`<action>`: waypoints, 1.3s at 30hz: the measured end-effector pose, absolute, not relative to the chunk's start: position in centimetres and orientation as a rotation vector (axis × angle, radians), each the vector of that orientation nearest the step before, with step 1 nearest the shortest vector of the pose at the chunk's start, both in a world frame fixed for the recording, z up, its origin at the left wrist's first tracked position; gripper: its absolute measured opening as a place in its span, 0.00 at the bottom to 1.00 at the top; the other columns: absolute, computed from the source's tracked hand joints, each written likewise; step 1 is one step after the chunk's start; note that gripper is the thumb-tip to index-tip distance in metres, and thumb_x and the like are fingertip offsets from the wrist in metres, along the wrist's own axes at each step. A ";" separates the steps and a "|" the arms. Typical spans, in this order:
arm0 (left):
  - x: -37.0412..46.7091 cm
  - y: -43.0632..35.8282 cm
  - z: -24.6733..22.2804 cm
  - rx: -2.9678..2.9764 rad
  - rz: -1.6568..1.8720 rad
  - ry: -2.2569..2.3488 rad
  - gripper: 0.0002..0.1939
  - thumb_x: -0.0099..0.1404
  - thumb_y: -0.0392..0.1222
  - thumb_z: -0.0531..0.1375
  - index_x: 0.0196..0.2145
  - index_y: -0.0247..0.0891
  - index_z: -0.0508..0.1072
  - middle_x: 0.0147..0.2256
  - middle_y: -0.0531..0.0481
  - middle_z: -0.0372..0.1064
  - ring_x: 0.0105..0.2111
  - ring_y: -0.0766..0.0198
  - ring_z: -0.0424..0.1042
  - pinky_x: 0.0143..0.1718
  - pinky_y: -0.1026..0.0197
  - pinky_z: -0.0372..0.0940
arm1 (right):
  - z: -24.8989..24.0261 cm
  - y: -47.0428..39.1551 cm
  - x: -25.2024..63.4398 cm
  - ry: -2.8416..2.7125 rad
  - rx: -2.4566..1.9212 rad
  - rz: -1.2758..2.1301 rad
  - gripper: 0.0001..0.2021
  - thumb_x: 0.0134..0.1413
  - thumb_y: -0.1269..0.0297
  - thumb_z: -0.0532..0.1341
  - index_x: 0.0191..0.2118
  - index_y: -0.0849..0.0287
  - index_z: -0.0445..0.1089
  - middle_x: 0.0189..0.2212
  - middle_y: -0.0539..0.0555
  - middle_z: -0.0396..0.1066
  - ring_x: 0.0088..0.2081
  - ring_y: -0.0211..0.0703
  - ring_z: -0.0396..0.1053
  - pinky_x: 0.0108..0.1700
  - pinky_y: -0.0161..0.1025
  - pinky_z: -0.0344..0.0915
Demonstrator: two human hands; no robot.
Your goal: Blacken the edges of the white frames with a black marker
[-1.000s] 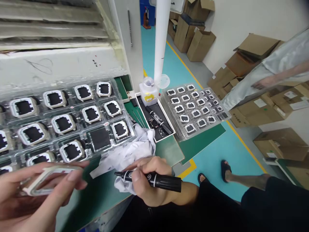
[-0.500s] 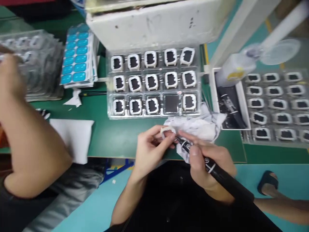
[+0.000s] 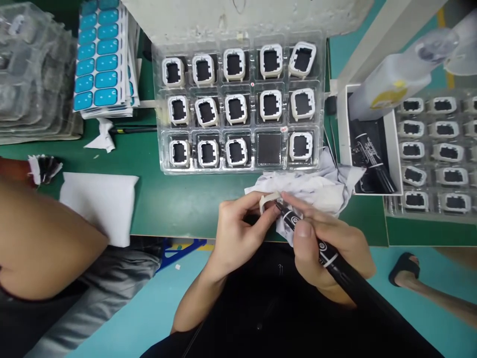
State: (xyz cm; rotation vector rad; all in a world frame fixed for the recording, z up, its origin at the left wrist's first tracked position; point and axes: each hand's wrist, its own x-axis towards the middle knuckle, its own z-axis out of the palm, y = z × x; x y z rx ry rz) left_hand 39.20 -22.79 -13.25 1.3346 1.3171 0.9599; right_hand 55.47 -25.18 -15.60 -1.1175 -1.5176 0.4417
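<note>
- At far left we see a stack of clear trays point(image 3: 37, 89), with a co-worker's bent arm point(image 3: 48, 238) nearer us.
- Right of these lie sheets of blue stickers point(image 3: 106, 62) and, closer to the bench edge, a white sheet point(image 3: 102, 206).
- Our left hand point(image 3: 236, 233) is closed in a pinch on a pale frame point(image 3: 269, 198), thumb on the near side and forefinger behind.
- The frame sits out at the fingertips, to the right of the palm and clear of it, tilted; it is above the bench, just in front of a clear tray point(image 3: 254, 146) of similar frames, whose front row has one pocket without a frame.
- A black marker point(image 3: 328, 257) points up and left into the frame's opening; we cannot tell whether its tip touches.
- Beneath and behind spreads a crumpled white cloth point(image 3: 316, 189).
- Our right hand point(image 3: 333, 238) grips the marker like a pen, its forefinger stretched to the frame's right end.
- Farther right, a white-walled box point(image 3: 398, 159) holds another black marker point(image 3: 372, 154).
</note>
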 end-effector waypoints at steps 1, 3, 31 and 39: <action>39.2 -22.8 -13.3 1.346 0.960 1.324 0.12 0.76 0.47 0.69 0.36 0.39 0.84 0.31 0.51 0.80 0.28 0.65 0.72 0.32 0.62 0.66 | -15.7 -25.3 55.5 -1.521 -1.120 0.449 0.06 0.73 0.69 0.66 0.42 0.54 0.81 0.46 0.54 0.87 0.42 0.44 0.87 0.49 0.37 0.88; 39.2 -22.9 -13.3 1.370 0.965 1.334 0.11 0.76 0.47 0.68 0.38 0.39 0.84 0.30 0.51 0.79 0.27 0.65 0.71 0.32 0.62 0.66 | -15.6 -25.5 55.7 -1.520 -1.128 0.453 0.07 0.74 0.69 0.65 0.44 0.54 0.81 0.47 0.54 0.86 0.42 0.44 0.87 0.50 0.38 0.89; 39.7 -23.1 -13.6 1.562 1.052 1.356 0.09 0.76 0.40 0.67 0.35 0.36 0.82 0.26 0.55 0.74 0.24 0.71 0.64 0.28 0.66 0.62 | -15.4 -24.9 54.3 -1.427 -1.142 0.344 0.11 0.75 0.67 0.64 0.35 0.52 0.77 0.30 0.49 0.82 0.39 0.46 0.87 0.49 0.40 0.90; 39.8 -23.0 -13.6 1.622 1.043 1.367 0.10 0.76 0.39 0.67 0.34 0.36 0.81 0.24 0.56 0.70 0.23 0.71 0.61 0.27 0.66 0.60 | -15.8 -25.0 54.3 -1.412 -1.120 0.322 0.09 0.72 0.71 0.66 0.37 0.51 0.76 0.33 0.49 0.83 0.41 0.47 0.88 0.50 0.42 0.90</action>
